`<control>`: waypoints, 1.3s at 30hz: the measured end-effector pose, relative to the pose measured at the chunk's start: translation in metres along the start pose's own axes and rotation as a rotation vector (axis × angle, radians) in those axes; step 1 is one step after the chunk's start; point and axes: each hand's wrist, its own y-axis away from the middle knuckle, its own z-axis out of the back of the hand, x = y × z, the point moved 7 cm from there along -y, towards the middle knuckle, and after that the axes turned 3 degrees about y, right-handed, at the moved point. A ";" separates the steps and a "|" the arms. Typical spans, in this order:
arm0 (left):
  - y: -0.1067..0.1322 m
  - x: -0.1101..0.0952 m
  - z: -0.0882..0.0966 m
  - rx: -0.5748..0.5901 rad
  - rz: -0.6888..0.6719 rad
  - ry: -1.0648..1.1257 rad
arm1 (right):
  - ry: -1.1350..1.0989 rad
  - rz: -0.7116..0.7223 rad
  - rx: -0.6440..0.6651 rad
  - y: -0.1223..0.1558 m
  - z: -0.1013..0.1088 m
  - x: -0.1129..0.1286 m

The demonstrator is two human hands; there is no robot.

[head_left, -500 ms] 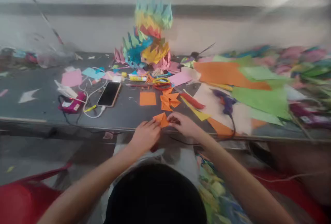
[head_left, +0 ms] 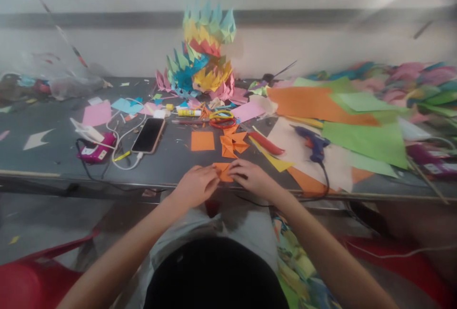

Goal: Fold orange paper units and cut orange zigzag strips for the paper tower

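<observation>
A small folded orange paper piece lies at the near edge of the dark table. My left hand and my right hand press down on it from either side, fingers curled onto the paper. Just beyond it sit a pile of folded orange pieces and a flat orange square. Farther back stands a tall multicoloured paper sculpture.
A phone on a white cable and a pink device lie to the left. A blue glue gun, a red strip and big orange and green sheets cover the right. Glue stick and scissors lie mid-table. A red chair is lower left.
The orange piece has come down from slightly raised to flat on the table edge, and both hands have closed in over it. The view has steadied.
</observation>
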 end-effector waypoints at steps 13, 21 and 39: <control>-0.020 0.012 -0.001 -0.057 0.053 0.091 | 0.193 0.070 0.190 -0.020 0.003 0.004; -0.018 0.007 -0.008 -0.024 0.181 -0.090 | 0.148 0.085 0.221 -0.019 0.009 -0.001; -0.025 0.007 -0.006 -0.079 0.404 0.013 | -0.004 -0.118 0.083 -0.014 0.013 -0.023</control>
